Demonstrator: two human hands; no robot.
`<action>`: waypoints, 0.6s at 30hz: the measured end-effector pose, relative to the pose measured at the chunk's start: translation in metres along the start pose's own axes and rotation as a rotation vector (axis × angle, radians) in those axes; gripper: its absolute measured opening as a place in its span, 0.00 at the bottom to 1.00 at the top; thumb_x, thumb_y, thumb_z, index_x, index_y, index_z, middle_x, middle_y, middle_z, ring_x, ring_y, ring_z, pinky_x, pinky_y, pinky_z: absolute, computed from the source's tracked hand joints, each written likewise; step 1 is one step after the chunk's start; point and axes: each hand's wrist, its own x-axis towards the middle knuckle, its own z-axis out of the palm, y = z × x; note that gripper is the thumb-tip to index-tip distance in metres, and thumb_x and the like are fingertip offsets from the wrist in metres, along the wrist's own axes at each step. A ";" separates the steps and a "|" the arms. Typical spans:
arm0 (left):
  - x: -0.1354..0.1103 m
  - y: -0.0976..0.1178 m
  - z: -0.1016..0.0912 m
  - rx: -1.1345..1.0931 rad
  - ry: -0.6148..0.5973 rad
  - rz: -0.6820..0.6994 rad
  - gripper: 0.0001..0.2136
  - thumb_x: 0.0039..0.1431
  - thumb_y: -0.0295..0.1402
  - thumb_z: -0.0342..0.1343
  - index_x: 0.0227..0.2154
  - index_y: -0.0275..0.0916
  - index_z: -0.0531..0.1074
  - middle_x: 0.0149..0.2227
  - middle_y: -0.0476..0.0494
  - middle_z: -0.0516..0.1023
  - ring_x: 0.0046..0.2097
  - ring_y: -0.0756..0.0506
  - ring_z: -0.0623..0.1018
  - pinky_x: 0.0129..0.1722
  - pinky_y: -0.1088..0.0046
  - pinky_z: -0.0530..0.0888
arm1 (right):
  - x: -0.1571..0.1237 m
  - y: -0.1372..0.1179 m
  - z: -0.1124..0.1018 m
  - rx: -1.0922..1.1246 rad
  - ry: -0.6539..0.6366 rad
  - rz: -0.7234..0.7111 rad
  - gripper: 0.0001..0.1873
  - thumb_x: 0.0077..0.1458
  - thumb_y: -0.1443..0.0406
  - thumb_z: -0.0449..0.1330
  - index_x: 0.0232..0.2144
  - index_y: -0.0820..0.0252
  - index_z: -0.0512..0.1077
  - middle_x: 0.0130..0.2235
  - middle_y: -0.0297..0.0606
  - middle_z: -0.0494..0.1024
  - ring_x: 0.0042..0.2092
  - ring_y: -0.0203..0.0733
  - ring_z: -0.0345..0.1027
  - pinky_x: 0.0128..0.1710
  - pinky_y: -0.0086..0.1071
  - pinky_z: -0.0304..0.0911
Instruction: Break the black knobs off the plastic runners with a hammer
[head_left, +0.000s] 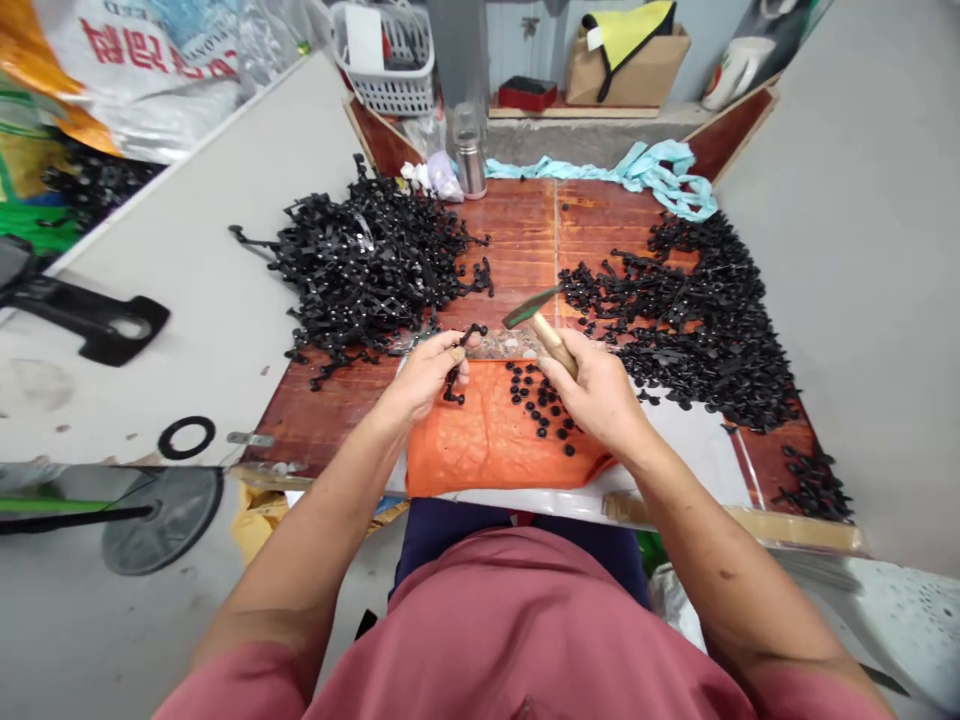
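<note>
Beyond pink shirt (525, 620), left hand (424, 380) pinches black sprue (458, 362), right hand (600, 395) grips wooden-handled knife (553, 342); red writing on sack (161, 75) unreadable.

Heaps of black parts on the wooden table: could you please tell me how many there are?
3: a large left heap and a large right heap on the wooden table, and a small heap at its near right corner. Others may be hidden.
</note>
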 end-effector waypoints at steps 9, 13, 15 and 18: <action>-0.033 0.012 0.029 -0.548 0.054 -0.086 0.16 0.51 0.36 0.69 0.41 0.40 0.72 0.36 0.50 0.79 0.34 0.50 0.79 0.34 0.76 0.77 | -0.034 -0.017 0.031 0.385 -0.137 -0.064 0.10 0.59 0.64 0.61 0.43 0.56 0.75 0.39 0.33 0.78 0.41 0.43 0.71 0.45 0.34 0.63; -0.045 0.005 0.035 -0.582 -0.009 -0.142 0.16 0.54 0.39 0.67 0.42 0.39 0.72 0.33 0.48 0.80 0.31 0.50 0.79 0.33 0.75 0.77 | -0.036 -0.018 0.037 0.607 -0.111 0.047 0.12 0.56 0.62 0.62 0.43 0.56 0.77 0.42 0.35 0.81 0.44 0.45 0.74 0.48 0.37 0.66; -0.053 0.001 0.029 -0.462 -0.087 -0.179 0.20 0.59 0.45 0.62 0.49 0.39 0.71 0.29 0.47 0.79 0.29 0.47 0.79 0.31 0.72 0.78 | -0.036 -0.019 0.032 0.736 -0.122 0.136 0.10 0.53 0.60 0.64 0.38 0.57 0.77 0.37 0.34 0.81 0.39 0.44 0.74 0.42 0.35 0.68; -0.068 0.000 0.016 0.034 0.036 -0.084 0.25 0.66 0.49 0.53 0.60 0.40 0.68 0.23 0.49 0.75 0.27 0.44 0.78 0.30 0.68 0.76 | -0.037 -0.018 0.021 0.856 -0.184 0.247 0.13 0.50 0.58 0.68 0.36 0.59 0.76 0.30 0.31 0.78 0.24 0.34 0.64 0.23 0.28 0.60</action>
